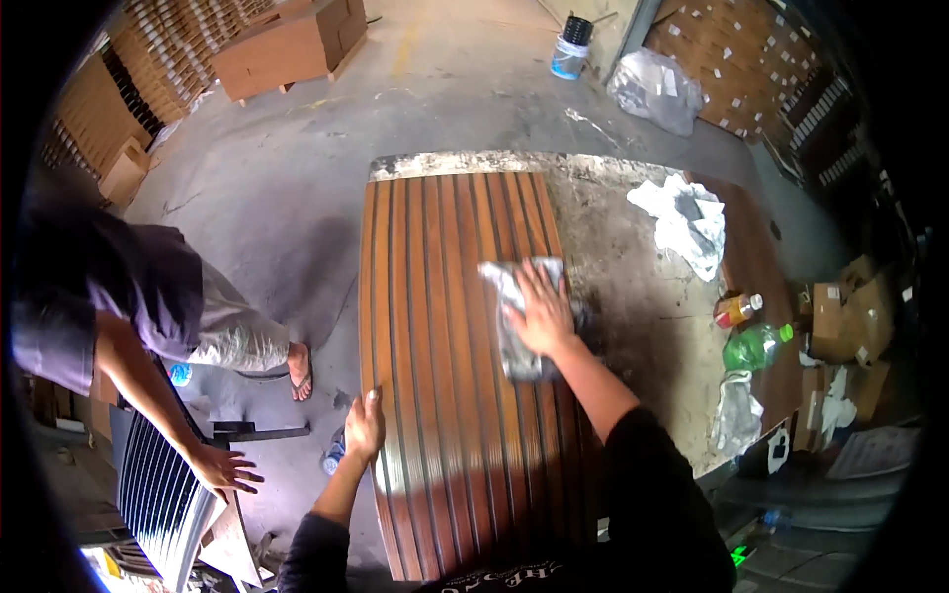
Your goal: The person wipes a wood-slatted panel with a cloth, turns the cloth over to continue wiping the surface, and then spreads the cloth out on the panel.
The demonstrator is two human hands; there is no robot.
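A long brown wood-look slatted panel (435,296) with dark grooves lies lengthwise in front of me on a worn work table (623,287). My left hand (366,425) grips its left edge, thumb up at the rim and the other fingers partly hidden. On the panel's right side, my right hand (542,311) lies flat with fingers spread over a grey-white cloth (519,346), pressing it against the slats. This hand is slightly blurred. Light glares off the near part of the panel.
Right of the panel are a white rag (687,222), a small bottle (736,310), a green bottle (756,348) and another cloth (737,410). At left, a co-worker's hand (222,469) reaches over dark ribbed panels (163,484). A bucket (569,57) and plastic bag (654,91) stand beyond.
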